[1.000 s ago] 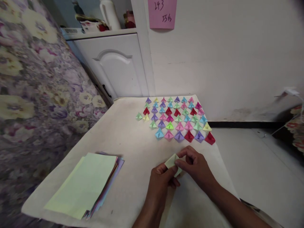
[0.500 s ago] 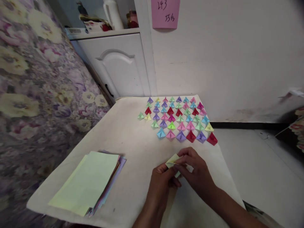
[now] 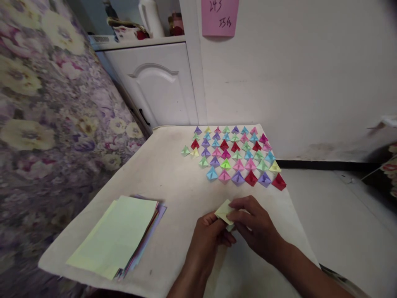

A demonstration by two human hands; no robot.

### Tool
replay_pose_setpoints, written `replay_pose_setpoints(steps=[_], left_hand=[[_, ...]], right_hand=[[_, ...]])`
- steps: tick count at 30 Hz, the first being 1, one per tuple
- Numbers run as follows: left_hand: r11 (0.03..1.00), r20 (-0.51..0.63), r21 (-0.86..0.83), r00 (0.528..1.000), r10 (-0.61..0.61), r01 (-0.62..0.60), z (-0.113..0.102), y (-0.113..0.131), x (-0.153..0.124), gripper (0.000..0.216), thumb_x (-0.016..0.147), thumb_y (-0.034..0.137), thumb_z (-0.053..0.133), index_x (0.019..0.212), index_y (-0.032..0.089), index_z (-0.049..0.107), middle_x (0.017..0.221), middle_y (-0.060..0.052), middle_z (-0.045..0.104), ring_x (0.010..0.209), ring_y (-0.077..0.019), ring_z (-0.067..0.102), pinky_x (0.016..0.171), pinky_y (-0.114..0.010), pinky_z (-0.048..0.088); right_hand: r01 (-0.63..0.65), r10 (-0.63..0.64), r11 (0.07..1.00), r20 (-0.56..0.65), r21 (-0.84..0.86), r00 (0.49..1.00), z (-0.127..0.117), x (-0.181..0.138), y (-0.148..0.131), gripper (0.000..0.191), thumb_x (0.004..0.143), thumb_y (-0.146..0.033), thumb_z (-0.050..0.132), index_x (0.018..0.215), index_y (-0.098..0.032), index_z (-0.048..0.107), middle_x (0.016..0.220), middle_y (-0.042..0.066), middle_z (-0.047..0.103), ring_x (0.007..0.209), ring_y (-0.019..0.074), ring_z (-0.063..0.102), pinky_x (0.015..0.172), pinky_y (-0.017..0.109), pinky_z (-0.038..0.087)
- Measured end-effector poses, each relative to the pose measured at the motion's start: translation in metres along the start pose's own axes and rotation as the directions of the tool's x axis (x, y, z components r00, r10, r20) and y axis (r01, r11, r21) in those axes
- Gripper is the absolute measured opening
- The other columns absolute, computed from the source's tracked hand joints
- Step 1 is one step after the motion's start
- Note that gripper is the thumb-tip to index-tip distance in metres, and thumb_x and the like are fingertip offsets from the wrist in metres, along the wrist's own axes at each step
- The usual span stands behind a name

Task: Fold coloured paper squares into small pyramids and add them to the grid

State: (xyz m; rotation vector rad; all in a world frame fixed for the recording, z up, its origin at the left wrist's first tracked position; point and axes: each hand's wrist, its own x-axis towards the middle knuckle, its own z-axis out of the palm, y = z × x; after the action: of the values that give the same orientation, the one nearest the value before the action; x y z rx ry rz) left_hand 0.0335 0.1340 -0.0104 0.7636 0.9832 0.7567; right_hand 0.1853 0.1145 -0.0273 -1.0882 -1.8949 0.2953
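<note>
A small pale yellow-green folded paper [image 3: 223, 211] is held between my two hands above the near part of the table. My left hand [image 3: 209, 234] grips its left and lower side, thumb on top and fingers curled beneath. My right hand [image 3: 252, 219] pinches the paper's right edge with thumb and fingertips. A flat, diamond-like face of the paper is turned up; its underside is partly hidden by my fingers. Beyond my hands, rows of small folded paper pieces [image 3: 238, 178] in several colours stand on the table.
A stack of coloured paper sheets [image 3: 116, 236], pale green on top, lies at the left of the cream-covered table [image 3: 155, 165]. A floral curtain [image 3: 62, 136] hangs along the left. Behind are a white cabinet [image 3: 161, 91] and a wall with a pink note [image 3: 219, 18].
The folded paper has opened flatter, its upper face now showing as a diamond. My right fingers have shifted over its right edge. The whole view has moved slightly.
</note>
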Motion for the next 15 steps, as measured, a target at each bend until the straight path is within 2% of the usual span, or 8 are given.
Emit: replay_pose_setpoints(steps=[5, 10, 15], left_hand=[[0.999, 0.010, -0.007, 0.999, -0.039, 0.039, -0.003, 0.003, -0.001, 0.010, 0.071, 0.017, 0.057, 0.073, 0.010, 0.063, 0.048, -0.002, 0.060, 0.043, -0.0095, 0.056, 0.044, -0.017, 0.040], [0.988, 0.101, -0.145, 0.994, -0.034, 0.049, -0.010, 0.003, -0.001, 0.014, 0.073, 0.019, 0.054, 0.078, 0.009, 0.064, 0.057, -0.005, 0.064, 0.052, -0.0139, 0.062, 0.050, -0.021, 0.045], [0.974, 0.098, -0.220, 0.995, -0.031, 0.052, -0.013, 0.005, -0.001, 0.024, 0.078, 0.029, 0.054, 0.084, 0.008, 0.064, 0.062, -0.007, 0.064, 0.057, -0.0160, 0.063, 0.054, -0.025, 0.048]], right_hand=[[0.036, -0.032, 0.998, 0.088, -0.043, 0.996, -0.002, 0.001, -0.001, 0.025, 0.080, -0.006, 0.048, 0.096, -0.019, 0.061, 0.099, 0.008, 0.056, 0.089, 0.0192, 0.050, 0.076, 0.035, 0.045], [0.052, -0.047, 0.998, 0.130, -0.040, 0.990, -0.004, 0.002, -0.002, 0.030, 0.080, -0.004, 0.045, 0.103, -0.019, 0.060, 0.100, 0.008, 0.058, 0.088, 0.0190, 0.050, 0.077, 0.035, 0.044], [0.070, -0.057, 0.994, 0.144, -0.083, 0.988, -0.005, 0.001, -0.002, 0.036, 0.079, -0.004, 0.045, 0.109, -0.019, 0.058, 0.104, 0.009, 0.058, 0.091, 0.0203, 0.050, 0.078, 0.037, 0.045]])
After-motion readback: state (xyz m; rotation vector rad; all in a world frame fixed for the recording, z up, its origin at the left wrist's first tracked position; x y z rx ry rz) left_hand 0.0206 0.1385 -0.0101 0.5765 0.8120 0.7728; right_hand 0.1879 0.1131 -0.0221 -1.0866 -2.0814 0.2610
